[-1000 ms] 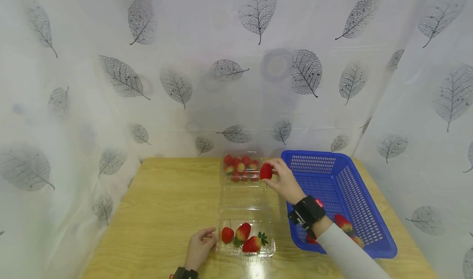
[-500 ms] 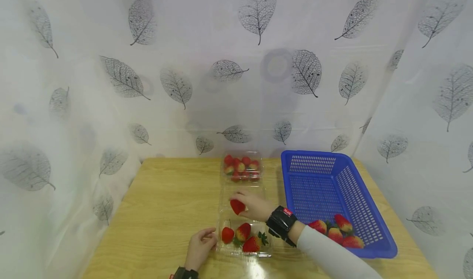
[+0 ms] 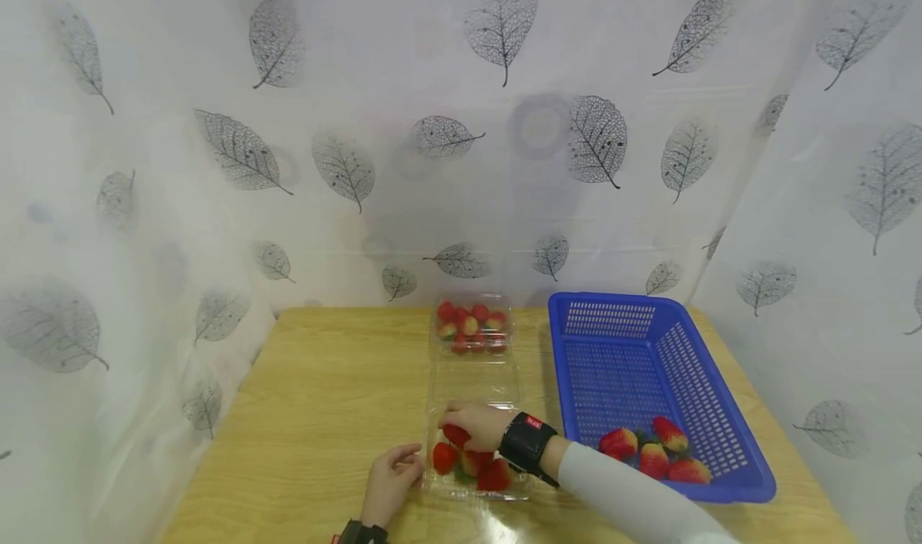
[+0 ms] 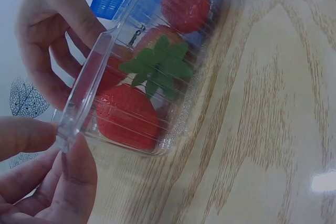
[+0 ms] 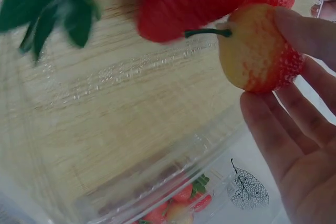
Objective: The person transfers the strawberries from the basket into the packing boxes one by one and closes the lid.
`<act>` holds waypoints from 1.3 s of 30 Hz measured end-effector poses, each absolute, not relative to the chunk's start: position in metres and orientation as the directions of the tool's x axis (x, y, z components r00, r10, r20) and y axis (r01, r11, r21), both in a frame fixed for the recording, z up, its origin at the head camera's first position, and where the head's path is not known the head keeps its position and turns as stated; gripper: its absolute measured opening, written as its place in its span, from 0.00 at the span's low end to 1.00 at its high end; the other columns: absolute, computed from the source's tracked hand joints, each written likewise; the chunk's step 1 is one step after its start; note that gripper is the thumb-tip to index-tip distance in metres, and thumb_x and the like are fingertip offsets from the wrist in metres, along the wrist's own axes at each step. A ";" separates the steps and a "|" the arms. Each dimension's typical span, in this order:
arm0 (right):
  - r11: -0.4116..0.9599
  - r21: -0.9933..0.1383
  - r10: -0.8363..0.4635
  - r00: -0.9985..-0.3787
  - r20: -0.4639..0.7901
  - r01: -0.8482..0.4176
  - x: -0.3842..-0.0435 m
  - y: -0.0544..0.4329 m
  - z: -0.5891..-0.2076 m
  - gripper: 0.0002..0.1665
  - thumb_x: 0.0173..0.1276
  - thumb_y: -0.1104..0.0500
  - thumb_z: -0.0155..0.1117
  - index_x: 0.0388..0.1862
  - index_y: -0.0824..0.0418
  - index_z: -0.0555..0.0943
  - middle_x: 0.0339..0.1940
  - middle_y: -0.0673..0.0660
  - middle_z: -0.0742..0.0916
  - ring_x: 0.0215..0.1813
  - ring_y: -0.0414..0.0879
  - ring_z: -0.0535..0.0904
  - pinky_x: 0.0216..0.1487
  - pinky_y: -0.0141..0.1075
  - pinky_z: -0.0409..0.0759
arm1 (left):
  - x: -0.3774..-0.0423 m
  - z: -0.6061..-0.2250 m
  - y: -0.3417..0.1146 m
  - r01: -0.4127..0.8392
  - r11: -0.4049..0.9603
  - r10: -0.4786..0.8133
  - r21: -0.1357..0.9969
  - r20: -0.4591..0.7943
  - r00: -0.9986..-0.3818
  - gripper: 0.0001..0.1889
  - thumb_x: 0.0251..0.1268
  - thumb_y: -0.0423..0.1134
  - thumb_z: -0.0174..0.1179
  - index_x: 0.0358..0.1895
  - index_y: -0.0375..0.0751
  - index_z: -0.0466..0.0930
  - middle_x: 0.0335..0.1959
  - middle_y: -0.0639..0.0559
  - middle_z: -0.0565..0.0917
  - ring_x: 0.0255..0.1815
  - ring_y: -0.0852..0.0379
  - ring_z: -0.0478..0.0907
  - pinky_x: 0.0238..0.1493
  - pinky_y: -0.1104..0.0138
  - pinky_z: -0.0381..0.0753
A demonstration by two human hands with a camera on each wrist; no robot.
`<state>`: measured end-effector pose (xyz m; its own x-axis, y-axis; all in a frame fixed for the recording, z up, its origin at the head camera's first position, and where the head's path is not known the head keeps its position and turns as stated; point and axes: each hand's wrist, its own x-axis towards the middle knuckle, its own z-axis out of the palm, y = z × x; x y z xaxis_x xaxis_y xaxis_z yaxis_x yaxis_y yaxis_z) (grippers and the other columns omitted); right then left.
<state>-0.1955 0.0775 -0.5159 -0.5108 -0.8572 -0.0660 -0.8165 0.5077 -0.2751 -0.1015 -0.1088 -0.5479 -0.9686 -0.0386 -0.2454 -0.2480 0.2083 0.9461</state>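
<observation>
My right hand [image 3: 475, 426] pinches a strawberry [image 5: 257, 51] between thumb and fingers, low inside the near clear plastic box [image 4: 100, 51]. Yellow-red skin and a short green stem show on that strawberry in the right wrist view. Several other strawberries [image 4: 126, 116] lie in the box, one with a green leafy cap [image 4: 157, 69]. At the box's left edge, my left hand [image 3: 392, 480] pinches the rim between thumb and fingers, seen closely in the left wrist view. In the head view my right hand hides part of the box's contents.
A blue plastic basket [image 3: 562, 368] stands on the right of the wooden table [image 3: 324, 400], with several strawberries [image 3: 654, 460] in its near end. Behind the near box, its clear lid [image 3: 475, 380] lies flat. Farther back sits another clear box [image 3: 471, 294] full of strawberries.
My right hand has carried the strawberry from beside the basket leftward and then down toward me into the near box. My left hand has stayed at the rim.
</observation>
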 end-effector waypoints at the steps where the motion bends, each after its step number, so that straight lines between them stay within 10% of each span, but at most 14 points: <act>1: 0.512 -0.267 -0.855 -0.513 -0.071 -0.816 -0.195 0.077 -0.517 0.29 0.46 0.66 0.72 0.50 0.54 0.78 0.46 0.48 0.77 0.48 0.39 0.75 0.47 0.27 0.74 | -0.101 -0.548 -0.109 -0.245 0.206 -0.039 0.947 -0.242 -0.969 0.18 0.55 0.27 0.57 0.49 0.20 0.72 0.32 0.46 0.80 0.28 0.58 0.78 0.29 0.68 0.80; 25: 0.592 -0.241 -0.806 -0.555 -0.206 -0.769 -0.190 0.071 -0.516 0.28 0.47 0.64 0.71 0.51 0.54 0.78 0.42 0.46 0.80 0.43 0.37 0.76 0.42 0.25 0.73 | -0.100 -0.549 -0.109 -0.228 0.190 -0.035 0.955 -0.225 -0.974 0.18 0.57 0.29 0.58 0.49 0.20 0.73 0.32 0.47 0.80 0.29 0.57 0.79 0.30 0.68 0.80; 31: 0.508 -0.376 -0.806 -0.581 0.109 -0.775 -0.197 0.085 -0.485 0.28 0.57 0.62 0.65 0.59 0.61 0.71 0.54 0.58 0.79 0.53 0.48 0.76 0.51 0.36 0.76 | -0.100 -0.550 -0.108 -0.231 0.200 -0.033 0.952 -0.229 -0.973 0.18 0.56 0.28 0.57 0.49 0.20 0.73 0.32 0.47 0.79 0.28 0.58 0.78 0.29 0.69 0.79; 39: 0.562 -0.303 -0.503 -0.609 0.613 -0.770 -0.219 0.130 -0.443 0.34 0.51 0.65 0.69 0.59 0.61 0.70 0.53 0.58 0.77 0.47 0.50 0.78 0.44 0.38 0.79 | -0.100 -0.549 -0.109 -0.243 0.225 -0.049 0.943 -0.239 -0.970 0.18 0.56 0.29 0.57 0.49 0.21 0.73 0.33 0.47 0.79 0.28 0.59 0.78 0.30 0.68 0.79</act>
